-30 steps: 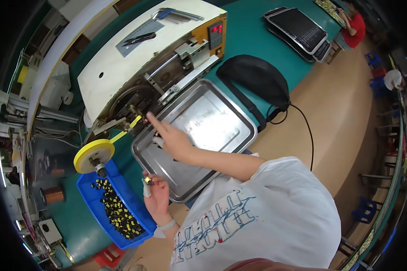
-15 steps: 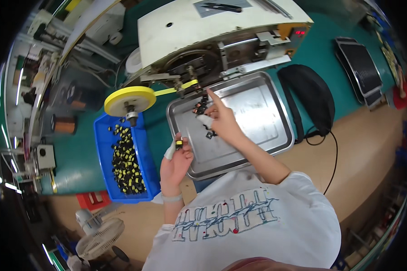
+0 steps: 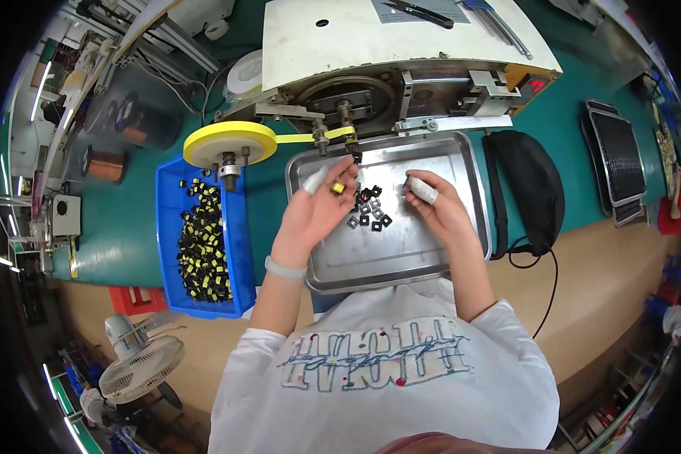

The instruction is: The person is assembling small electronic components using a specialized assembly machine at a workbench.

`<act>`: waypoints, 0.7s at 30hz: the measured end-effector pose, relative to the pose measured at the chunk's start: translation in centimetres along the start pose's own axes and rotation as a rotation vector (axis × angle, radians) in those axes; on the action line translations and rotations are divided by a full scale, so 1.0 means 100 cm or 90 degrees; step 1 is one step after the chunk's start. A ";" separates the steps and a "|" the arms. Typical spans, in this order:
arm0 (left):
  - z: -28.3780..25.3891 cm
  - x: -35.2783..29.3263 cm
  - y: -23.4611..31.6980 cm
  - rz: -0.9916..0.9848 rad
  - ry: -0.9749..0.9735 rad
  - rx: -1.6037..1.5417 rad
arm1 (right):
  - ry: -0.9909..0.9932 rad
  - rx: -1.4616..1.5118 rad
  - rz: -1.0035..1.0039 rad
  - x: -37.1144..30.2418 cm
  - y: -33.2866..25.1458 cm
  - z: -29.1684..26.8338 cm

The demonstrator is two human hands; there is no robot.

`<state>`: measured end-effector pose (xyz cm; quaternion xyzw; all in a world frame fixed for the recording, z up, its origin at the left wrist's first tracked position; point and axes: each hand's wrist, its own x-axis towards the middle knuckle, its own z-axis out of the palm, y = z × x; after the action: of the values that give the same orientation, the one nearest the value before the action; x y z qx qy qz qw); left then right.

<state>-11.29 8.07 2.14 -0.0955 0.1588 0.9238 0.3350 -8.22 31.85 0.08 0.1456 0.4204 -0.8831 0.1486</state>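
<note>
My left hand (image 3: 316, 203) is palm up over the tray's left side, with tape around one finger. It holds a small yellow-taped black coil (image 3: 339, 188) at its curled fingers. Its fingertips reach the spindle (image 3: 348, 117) of the winding machine, just below which a dark piece (image 3: 356, 157) shows. Over the tray's right half, my right hand (image 3: 445, 212) has thumb and fingers pinched together, with white tape around one digit; whatever is between them is hidden. Several black square bobbins (image 3: 369, 210) lie in a loose pile on the metal tray (image 3: 340, 276) between my hands.
A yellow tape roll (image 3: 231, 144) feeds a strip to the machine (image 3: 401, 45). Left of the tray, a blue bin (image 3: 242, 291) holds many yellow-and-black coils. A black pouch (image 3: 528, 189) lies right of the tray, black trays (image 3: 617, 155) farther right. Tweezers (image 3: 420, 13) rest on top.
My left hand has moved up and right to the spindle with the coil. My right hand has drawn away from the spindle to the right, and its pointing finger has closed. The view has shifted.
</note>
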 end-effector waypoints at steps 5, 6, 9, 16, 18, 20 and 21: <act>0.015 0.037 -0.006 0.012 0.041 -0.029 | 0.081 0.003 -0.083 -0.006 -0.007 -0.003; 0.013 0.043 -0.006 0.011 0.033 -0.054 | 0.082 0.001 -0.083 -0.006 -0.007 -0.005; 0.002 0.051 -0.007 0.008 -0.036 -0.081 | 0.073 -0.006 -0.073 -0.004 -0.007 -0.006; 0.011 0.028 -0.016 -0.065 -0.025 -0.142 | 0.178 -0.178 -0.136 0.014 0.002 -0.009; 0.005 0.008 -0.024 -0.122 -0.063 -0.066 | 0.131 -0.206 -0.129 0.017 0.005 -0.006; -0.001 -0.012 -0.026 -0.118 -0.080 -0.071 | 0.101 -0.195 -0.111 0.011 0.000 0.013; -0.002 -0.021 -0.025 -0.069 -0.044 -0.094 | 0.079 -0.182 -0.096 0.009 -0.002 0.022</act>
<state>-8.05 8.56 2.02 -0.0961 0.0735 0.9163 0.3818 -9.37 30.10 1.21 0.1453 0.5601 -0.8121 0.0751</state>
